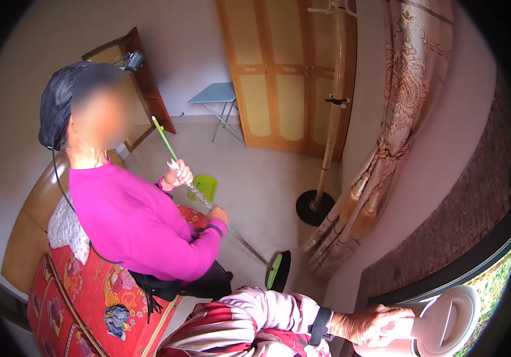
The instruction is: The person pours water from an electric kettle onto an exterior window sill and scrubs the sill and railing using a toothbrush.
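My right hand [371, 326] reaches to the lower right, a dark band at its wrist. Its fingers are closed around a flat, pale part of a whitish-pink plastic container [472, 318] with a rounded top and an oval recess. The container stands by the window; its lower part is cut off by the frame. My left hand is out of view. Facing across from me, a person in a magenta top [136, 220] grips a broom [243, 243] with both hands. The broom's green and black head [278, 271] rests on the floor.
A green dustpan [207, 185] lies behind the person's hands. A red flowered bed [71, 297] is at left. A coat stand [315, 207], tied curtain [407, 89], wardrobe [288, 113] and blue folding table [214, 93] stand around the floor.
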Demonstrator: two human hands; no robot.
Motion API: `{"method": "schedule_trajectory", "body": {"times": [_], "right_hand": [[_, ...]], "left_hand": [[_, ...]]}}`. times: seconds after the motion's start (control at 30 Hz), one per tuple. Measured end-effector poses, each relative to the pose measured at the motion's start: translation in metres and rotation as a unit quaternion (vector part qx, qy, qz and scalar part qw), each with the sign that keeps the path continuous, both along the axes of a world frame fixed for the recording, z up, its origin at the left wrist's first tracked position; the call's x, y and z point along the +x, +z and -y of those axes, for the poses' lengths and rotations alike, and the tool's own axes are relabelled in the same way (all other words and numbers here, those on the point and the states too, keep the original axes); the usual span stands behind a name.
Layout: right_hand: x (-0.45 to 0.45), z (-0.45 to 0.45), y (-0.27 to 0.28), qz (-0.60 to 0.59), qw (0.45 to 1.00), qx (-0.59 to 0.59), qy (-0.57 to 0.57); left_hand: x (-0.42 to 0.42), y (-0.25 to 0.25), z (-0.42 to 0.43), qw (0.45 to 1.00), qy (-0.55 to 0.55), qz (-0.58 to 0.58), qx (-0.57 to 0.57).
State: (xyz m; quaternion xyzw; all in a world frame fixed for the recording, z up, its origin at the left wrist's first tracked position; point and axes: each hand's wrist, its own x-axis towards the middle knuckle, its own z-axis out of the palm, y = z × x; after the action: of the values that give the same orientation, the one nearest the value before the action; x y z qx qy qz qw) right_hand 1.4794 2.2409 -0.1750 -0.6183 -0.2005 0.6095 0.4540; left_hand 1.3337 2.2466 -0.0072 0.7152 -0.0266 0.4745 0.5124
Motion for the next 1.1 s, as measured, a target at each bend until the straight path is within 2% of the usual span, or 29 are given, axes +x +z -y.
{"method": "schedule_trajectory", "body": {"times": [0.03,0.13,0.23,0.33,0.37,0.53,1.1], "right_hand": [[0.0,-0.003,0.0,0.0,1.0,0.0,0.003],[-0.004,-0.011,0.002,-0.003,1.0,-0.004,0.014],[-0.006,-0.016,0.003,-0.003,1.0,-0.009,0.024],[-0.008,-0.021,0.004,-0.005,0.999,-0.013,0.033],[-0.009,-0.023,0.005,-0.005,0.999,-0.013,0.035],[-0.011,-0.027,0.004,-0.011,0.999,-0.018,0.038],[-0.014,-0.03,0.006,-0.025,0.998,-0.032,0.041]], "left_hand": [[-0.011,0.018,0.005,0.999,0.007,0.03,0.011],[-0.008,0.009,-0.002,1.0,-0.017,0.024,-0.007],[0.027,-0.028,0.001,0.999,0.014,0.05,0.0],[0.028,-0.022,0.0,0.985,0.098,0.064,0.129],[0.019,-0.013,-0.003,0.958,0.163,0.078,0.222],[0.013,-0.013,-0.002,0.987,0.097,0.043,0.12],[-0.002,0.011,0.004,0.993,0.02,0.061,0.096]]}}
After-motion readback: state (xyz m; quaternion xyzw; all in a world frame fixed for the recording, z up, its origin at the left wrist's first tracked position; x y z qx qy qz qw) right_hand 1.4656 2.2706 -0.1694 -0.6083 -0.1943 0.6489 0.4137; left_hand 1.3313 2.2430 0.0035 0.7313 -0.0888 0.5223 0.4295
